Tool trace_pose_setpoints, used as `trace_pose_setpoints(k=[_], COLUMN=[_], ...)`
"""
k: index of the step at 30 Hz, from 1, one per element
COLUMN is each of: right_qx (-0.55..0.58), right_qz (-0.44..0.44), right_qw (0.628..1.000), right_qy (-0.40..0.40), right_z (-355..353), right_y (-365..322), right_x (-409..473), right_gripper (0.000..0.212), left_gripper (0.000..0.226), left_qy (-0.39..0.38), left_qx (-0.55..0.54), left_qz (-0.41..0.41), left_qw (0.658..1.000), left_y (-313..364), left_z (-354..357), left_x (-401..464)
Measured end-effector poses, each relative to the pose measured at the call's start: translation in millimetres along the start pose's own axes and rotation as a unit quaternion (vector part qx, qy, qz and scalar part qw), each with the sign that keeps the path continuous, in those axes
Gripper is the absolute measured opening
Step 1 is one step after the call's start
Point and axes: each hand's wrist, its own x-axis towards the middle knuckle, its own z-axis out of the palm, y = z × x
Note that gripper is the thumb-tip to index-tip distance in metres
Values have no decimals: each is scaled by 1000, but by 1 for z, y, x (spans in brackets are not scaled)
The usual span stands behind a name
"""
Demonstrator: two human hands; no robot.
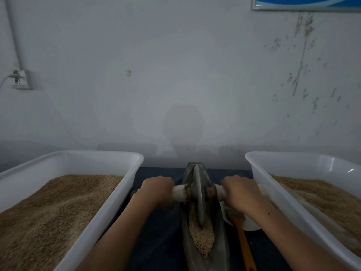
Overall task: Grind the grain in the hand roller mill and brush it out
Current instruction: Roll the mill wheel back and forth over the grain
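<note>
Now: grinding
Hands: your left hand (156,189) and right hand (239,190) grip the handles (178,192)
Grain (201,237): partly crushed
Left: brushing out

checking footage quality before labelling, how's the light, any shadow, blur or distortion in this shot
Head view: dim, flat light; a soft shadow on the wall behind the mill; wide-angle bending of the left tub and right tub rims; slight blur on the left hand and right hand.
</note>
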Motion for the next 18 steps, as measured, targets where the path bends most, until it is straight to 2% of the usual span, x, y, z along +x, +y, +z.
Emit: trace_pose_setpoints(k=[5, 8, 12, 15, 17, 18], right_qx=[29, 36, 17, -4, -17, -22], right_qz=[17, 16, 1, -11, -27, -33], right_qw=[992, 989, 995, 1000, 999, 999], right_qy=[125, 142, 96, 19, -20, -31], right_z=[18, 21, 12, 1, -5, -6], right_y=[-1, 0, 1, 1, 2, 3], right_x=[3, 4, 2, 0, -1, 0], right_gripper=[12, 11, 11, 11, 4, 9], left_gripper=[24, 24, 32, 40, 44, 45], left_qy=[126, 141, 94, 20, -34, -58], left_qx=[33, 34, 33, 18, -13, -31], left_qz=[-18, -17, -4, 7, 13, 16], left_qw=[991, 989, 995, 1000, 999, 998], left_y=[6, 7, 3, -1, -4, -5], left_z=[5, 6, 4, 2, 0, 0], left_x=[0, 1, 2, 1, 0, -1])
